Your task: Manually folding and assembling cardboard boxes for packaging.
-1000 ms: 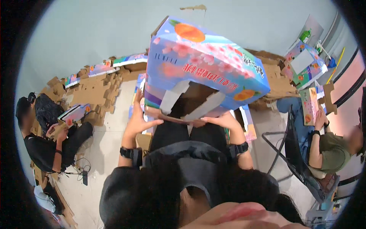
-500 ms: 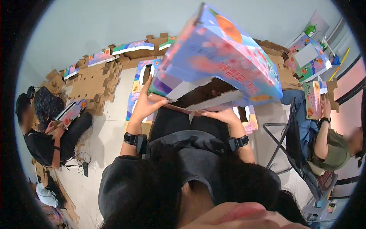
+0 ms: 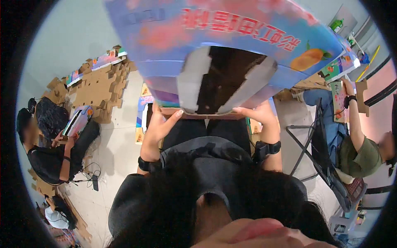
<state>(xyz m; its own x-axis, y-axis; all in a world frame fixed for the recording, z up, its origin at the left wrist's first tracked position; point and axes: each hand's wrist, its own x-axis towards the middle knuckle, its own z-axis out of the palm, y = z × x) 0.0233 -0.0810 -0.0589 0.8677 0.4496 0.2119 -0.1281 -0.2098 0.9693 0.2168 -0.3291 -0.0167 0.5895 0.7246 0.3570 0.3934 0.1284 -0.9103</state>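
Note:
A large cardboard fruit box (image 3: 165, 45), printed blue and pink with peaches, is raised in front of me, its face with a big cut-out opening turned toward me. At the near edge, my left hand (image 3: 159, 126) grips the left corner, thumb on the front and the other fingers mostly hidden behind. My right hand (image 3: 261, 117) holds the same edge further right, its thumb along the rim. Through the opening the inside looks dark brown. Below the box, my black-trousered legs show, with parts of other printed boxes (image 3: 144, 120) on the floor beside them.
Flat brown cardboard sheets (image 3: 101, 87) lie at the left along the wall. A person in black (image 3: 53, 140) sits there with a printed box. To the right, a person in green (image 3: 359, 153) handles another box (image 3: 340, 103) near a folding chair (image 3: 320, 153). Cables (image 3: 89, 175) lie on the floor.
The box has turned from a tilted angle to face me squarely and has risen. Both hands have shifted slightly right, still on its edge. At right, the person's arm has moved up along their box.

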